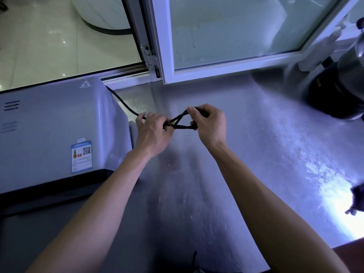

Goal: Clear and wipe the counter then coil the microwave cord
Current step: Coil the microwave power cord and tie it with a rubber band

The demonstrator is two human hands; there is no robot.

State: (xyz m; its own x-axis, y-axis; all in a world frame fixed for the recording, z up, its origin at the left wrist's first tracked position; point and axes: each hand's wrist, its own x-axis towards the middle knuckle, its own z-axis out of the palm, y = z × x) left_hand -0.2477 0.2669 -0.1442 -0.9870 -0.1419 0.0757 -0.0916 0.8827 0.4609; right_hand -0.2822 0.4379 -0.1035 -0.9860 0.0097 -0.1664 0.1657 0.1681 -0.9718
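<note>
While the microwave [55, 131] sits at the bench's [256, 144] left edge, its cord [122, 102] runs right from the back corner. The left hand [152, 133] pinches the crossing, the right hand [209, 123] grips the loop's far end; keeping loops even and unkinked would coil it neatly.

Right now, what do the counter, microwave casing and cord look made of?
Counter: seemingly brushed stainless steel, with streaky grain and hard glare.
Microwave casing: likely painted sheet metal, smooth grey with punched vent slots.
Cord: matte black rubber or PVC jacket, bending into loops between the left hand and right hand.
</note>
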